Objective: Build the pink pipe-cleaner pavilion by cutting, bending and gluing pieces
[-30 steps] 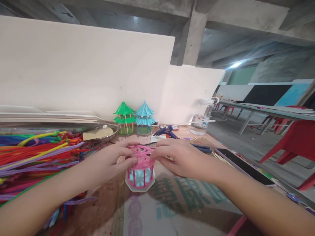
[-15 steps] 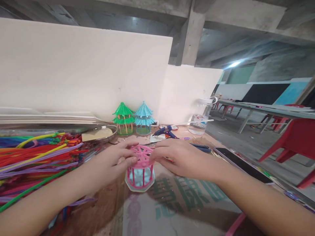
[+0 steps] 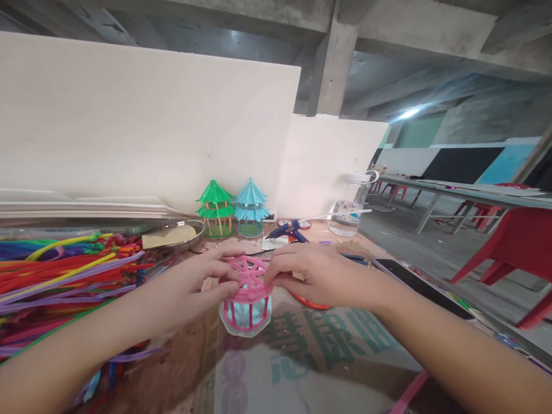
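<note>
A small pink pavilion model [image 3: 250, 294], seemingly made of fuzzy craft stems, stands upright in front of me. Its posts rise from an eight-sided base with a pale blue floor [image 3: 241, 315], and a spoked ring forms its top. From the left, my left hand [image 3: 215, 279] grips the ring's edge between thumb and fingers. My right hand [image 3: 297, 270] pinches the opposite edge, its fingertips partly hidden. Under the right palm shows an orange-red curved handle [image 3: 313, 302]; the rest of that tool is covered.
Bundled colourful craft stems [image 3: 64, 282] lie at left. Behind stand a green pavilion [image 3: 215, 210], a blue pavilion [image 3: 250, 210], a metal dish [image 3: 196, 233], a glue gun [image 3: 284, 230] and a water bottle [image 3: 348, 204]. A phone [image 3: 418, 287] lies at right, near the table edge.
Both hands stay at the pink ring, which now sits slightly lower towards the front. The orange-red handle has come into sight beneath my right hand.
</note>
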`<state>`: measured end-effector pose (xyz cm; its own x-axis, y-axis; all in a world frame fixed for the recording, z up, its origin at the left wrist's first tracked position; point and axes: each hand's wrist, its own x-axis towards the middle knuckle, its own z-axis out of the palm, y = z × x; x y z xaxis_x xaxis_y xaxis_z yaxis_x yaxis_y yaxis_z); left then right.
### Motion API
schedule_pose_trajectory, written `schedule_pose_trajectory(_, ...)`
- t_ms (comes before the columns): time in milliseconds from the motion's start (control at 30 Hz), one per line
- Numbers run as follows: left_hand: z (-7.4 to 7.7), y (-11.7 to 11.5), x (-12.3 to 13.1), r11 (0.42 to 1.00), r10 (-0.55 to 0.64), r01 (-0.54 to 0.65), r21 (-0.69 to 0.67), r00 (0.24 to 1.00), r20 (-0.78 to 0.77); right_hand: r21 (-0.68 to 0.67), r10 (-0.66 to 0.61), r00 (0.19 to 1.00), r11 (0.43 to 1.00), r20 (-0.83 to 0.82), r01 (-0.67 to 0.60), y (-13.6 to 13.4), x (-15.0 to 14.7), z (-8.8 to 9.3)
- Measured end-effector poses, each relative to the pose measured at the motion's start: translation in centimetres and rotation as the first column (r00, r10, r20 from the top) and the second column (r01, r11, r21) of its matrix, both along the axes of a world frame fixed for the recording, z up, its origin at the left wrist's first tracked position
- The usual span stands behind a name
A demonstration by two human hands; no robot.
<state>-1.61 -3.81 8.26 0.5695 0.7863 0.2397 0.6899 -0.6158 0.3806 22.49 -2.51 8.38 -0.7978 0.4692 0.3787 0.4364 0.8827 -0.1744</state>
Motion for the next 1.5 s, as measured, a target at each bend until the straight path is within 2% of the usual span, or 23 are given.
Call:
schedule_pose_trajectory(200,0.7,-0.9,0.4,0.993,-0.112,0.113,0.023,0.993,-0.047,0.085,0.037,0.993,0.995,0.116,-0.047,-1.4,0.2,0.5)
schedule_pose_trajectory(333,0.8,-1.0,1.0,0.984,-0.174,0.175,0.027,0.984,-0.03,0.085,0.063,0.99,0.994,0.128,-0.074,-1.6,0.1,0.4)
schedule_pose_trajectory(433,0.3,-0.9,1.1,0.992,-0.07,0.073,-0.102,0.997,0.034,0.084,0.045,0.992,0.995,0.121,-0.055,-1.5,0.1,0.4)
schedule_pose_trajectory(533,-0.3,-0.7,1.0,0.967,0.048,-0.027,-0.254,0.996,0.075,0.074,0.035,0.992,0.996,0.118,-0.044,-1.3,0.1,0.5)
schedule_pose_trajectory(633,-0.9,-0.5,0.8,0.956,0.076,-0.045,-0.291,0.993,0.095,0.04,0.033,0.993,0.998,0.118,-0.038,-1.1,0.2,0.6)
schedule_pose_trajectory(733,-1.1,-0.5,0.7,0.972,0.052,-0.028,-0.232,0.994,0.099,0.026,0.029,0.993,0.999,0.117,-0.032,-1.0,0.3,0.6)
schedule_pose_trajectory(833,-0.7,-0.6,0.6,1.0,0.015,-0.014,-0.021,0.999,0.05,0.043,0.02,0.993,0.999,0.12,-0.025,-0.9,0.4,0.4)
schedule_pose_trajectory(900,-0.1,-0.6,0.3,0.989,0.035,-0.042,0.144,0.998,0.05,0.04,0.019,0.993,0.999,0.117,-0.023,-0.8,0.4,0.4)
schedule_pose_trajectory(967,0.5,-0.5,-0.1,0.969,0.096,-0.117,0.217,0.99,0.104,0.025,0.015,0.993,1.0,0.115,-0.019,-0.6,0.3,0.4)
schedule_pose_trajectory(1133,1.2,0.4,-1.1,0.944,0.287,-0.304,0.127,0.948,0.135,0.02,0.007,0.995,1.0,0.096,-0.009,0.0,0.3,0.1)
schedule_pose_trajectory(1333,1.4,0.5,-1.0,0.926,0.275,-0.294,0.239,0.955,0.108,0.043,-0.002,0.997,0.999,0.078,-0.001,0.3,0.4,-0.3)
schedule_pose_trajectory(1500,1.5,0.2,-0.6,0.939,0.258,-0.275,0.207,0.961,0.105,0.031,-0.005,0.997,1.0,0.072,0.003,0.2,0.4,-0.3)
